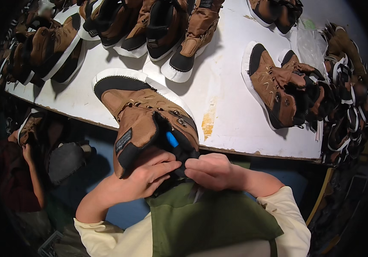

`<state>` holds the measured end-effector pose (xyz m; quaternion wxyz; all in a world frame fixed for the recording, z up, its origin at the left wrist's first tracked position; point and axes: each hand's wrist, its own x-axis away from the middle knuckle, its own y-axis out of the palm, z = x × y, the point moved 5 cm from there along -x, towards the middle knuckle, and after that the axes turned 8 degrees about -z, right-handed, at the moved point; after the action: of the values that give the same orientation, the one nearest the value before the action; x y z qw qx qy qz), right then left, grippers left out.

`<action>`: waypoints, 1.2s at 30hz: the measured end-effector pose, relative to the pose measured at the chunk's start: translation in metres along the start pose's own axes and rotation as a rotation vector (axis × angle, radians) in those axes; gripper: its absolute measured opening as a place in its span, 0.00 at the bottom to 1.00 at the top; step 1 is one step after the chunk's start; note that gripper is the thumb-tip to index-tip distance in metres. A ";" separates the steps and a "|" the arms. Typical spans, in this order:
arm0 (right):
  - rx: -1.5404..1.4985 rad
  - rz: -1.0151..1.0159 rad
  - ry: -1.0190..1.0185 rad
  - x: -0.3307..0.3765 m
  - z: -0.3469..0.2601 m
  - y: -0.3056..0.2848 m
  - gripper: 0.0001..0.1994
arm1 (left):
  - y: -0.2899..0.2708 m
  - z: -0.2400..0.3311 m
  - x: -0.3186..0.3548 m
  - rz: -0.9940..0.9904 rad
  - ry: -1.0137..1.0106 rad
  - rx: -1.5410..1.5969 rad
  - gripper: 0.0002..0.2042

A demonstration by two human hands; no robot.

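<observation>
Fingers (160,165) of the left hand (143,175) are curled and pinched on the dark collar at the back of a brown boot (143,113), and those of the right hand (212,171) are bent closed against the same dark edge from the other side, so both hands grip the boot's opening between them. How much of the collar each hand has taken in is hidden by the knuckles.

The boot lies with its heel end at the hands and its long axis running up and to the left, the white-rimmed black toe cap pointing away from the person onto the bench (222,107). Its toe half rests on the white bench top, while the ankle part overhangs the near edge. A padded brown tongue (130,139) with a dark label hangs out to the left of the opening, and a small blue piece (172,139) shows inside the dark lining.

Beyond the boot's toe, a row of like brown boots (149,25) stands along the far side of the bench. To the boot's right, a pair of boots (278,85) lies on its side, and further right still is a heap of dark straps with white bands (347,98). Below the boot is a green apron (205,222) over cream sleeves. To its lower left, off the bench, another person's hand (27,150) holds a boot.
</observation>
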<state>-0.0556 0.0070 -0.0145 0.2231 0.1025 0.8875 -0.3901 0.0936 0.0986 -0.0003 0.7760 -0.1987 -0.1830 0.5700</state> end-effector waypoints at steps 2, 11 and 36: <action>-0.026 -0.002 0.022 0.001 -0.001 0.003 0.09 | 0.001 -0.002 0.000 0.006 0.012 -0.028 0.15; 0.167 -0.008 -0.136 0.003 -0.008 0.006 0.07 | 0.012 -0.011 0.014 0.131 0.047 -0.070 0.15; 0.118 -0.002 -0.114 0.003 -0.007 0.007 0.07 | 0.004 -0.003 0.009 0.064 -0.040 -0.199 0.16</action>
<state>-0.0576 0.0169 -0.0162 0.2665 0.0923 0.8489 -0.4471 0.0945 0.1077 -0.0044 0.7301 -0.2692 -0.2478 0.5771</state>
